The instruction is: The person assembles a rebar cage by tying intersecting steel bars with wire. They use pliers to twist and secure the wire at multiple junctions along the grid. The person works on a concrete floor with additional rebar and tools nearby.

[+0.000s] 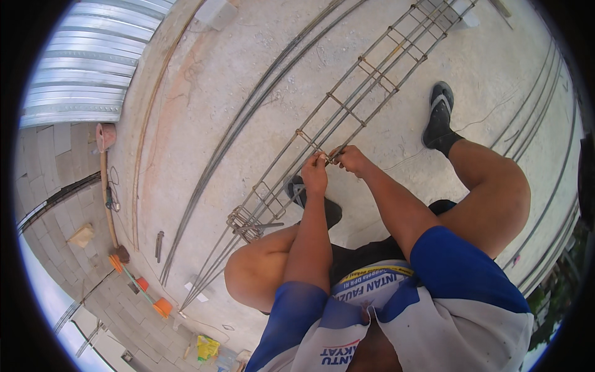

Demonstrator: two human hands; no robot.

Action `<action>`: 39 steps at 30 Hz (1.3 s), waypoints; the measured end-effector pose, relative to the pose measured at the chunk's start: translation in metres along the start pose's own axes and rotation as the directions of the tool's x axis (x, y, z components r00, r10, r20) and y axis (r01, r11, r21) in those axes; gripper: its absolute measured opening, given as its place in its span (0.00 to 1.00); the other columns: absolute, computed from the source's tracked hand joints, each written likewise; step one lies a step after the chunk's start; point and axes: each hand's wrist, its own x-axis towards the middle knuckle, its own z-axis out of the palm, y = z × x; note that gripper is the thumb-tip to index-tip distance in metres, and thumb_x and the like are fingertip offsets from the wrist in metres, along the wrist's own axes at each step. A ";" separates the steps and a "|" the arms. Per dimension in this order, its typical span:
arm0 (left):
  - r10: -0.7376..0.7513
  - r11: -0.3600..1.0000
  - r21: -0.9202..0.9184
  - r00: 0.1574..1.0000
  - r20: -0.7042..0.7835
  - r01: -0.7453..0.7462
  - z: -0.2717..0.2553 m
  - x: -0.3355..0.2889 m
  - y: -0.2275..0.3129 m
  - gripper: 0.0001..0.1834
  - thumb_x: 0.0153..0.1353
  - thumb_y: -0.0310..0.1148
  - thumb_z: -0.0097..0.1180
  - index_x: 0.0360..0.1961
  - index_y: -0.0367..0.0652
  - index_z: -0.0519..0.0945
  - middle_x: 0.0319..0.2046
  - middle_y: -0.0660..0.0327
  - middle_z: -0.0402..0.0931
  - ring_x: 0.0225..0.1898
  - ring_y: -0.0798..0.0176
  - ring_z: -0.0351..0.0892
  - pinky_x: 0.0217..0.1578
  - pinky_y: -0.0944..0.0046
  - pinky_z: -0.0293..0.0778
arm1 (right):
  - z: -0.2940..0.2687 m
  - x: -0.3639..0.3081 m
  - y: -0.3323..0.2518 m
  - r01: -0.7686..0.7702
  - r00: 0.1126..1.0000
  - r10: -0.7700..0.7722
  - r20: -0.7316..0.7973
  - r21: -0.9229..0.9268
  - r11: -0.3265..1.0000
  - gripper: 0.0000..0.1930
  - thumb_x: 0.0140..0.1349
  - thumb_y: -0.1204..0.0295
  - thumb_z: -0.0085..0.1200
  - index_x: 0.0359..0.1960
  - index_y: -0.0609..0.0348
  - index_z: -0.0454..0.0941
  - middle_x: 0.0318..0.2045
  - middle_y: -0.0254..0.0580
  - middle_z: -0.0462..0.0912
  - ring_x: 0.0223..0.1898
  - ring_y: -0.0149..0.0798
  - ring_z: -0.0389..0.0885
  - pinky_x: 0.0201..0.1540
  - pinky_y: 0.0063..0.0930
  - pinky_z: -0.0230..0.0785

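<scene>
A long steel rebar cage, made of lengthwise bars and square stirrups, slants from the upper right to the lower left in front of me. My left hand is closed in a pinch at the near side of the cage, by a stirrup joint. Beside it, my right hand is also pinched, its fingertips close to the left ones at the same bar. What the fingers hold is too small to make out. At the cage's lower left end, several stirrups sit bunched together around the bars.
Long loose bars lie on the concrete floor beyond the cage, and more bars lie at the right. A pale block is at the cage's far end. Corrugated metal sheets and a block wall border the left.
</scene>
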 end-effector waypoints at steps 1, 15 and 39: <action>-0.026 0.999 0.043 0.998 -0.050 0.028 0.001 0.003 -0.006 0.12 0.61 0.32 0.58 0.41 0.34 0.81 0.31 0.55 0.80 0.33 0.61 0.78 0.37 0.62 0.72 | 0.001 0.000 0.001 0.039 0.999 -0.042 -0.032 -0.075 0.996 0.10 0.60 0.73 0.51 0.40 0.61 0.81 0.28 0.39 0.80 0.28 0.32 0.75 0.30 0.29 0.70; -0.048 0.996 -0.067 0.998 0.045 0.051 -0.015 -0.002 0.010 0.18 0.62 0.41 0.54 0.34 0.33 0.82 0.30 0.48 0.81 0.34 0.53 0.79 0.40 0.56 0.71 | 0.025 -0.044 0.011 0.253 0.901 -0.375 -0.217 -0.440 0.862 0.15 0.61 0.62 0.54 0.44 0.55 0.82 0.39 0.55 0.79 0.43 0.53 0.79 0.47 0.41 0.70; -0.160 0.920 -0.330 0.972 0.174 0.211 -0.017 -0.008 0.008 0.17 0.62 0.37 0.52 0.42 0.34 0.82 0.39 0.51 0.81 0.43 0.58 0.78 0.48 0.58 0.69 | 0.029 -0.031 0.024 0.395 0.774 -0.588 -0.237 -0.545 0.740 0.11 0.63 0.66 0.54 0.35 0.61 0.83 0.33 0.53 0.81 0.36 0.54 0.79 0.41 0.44 0.71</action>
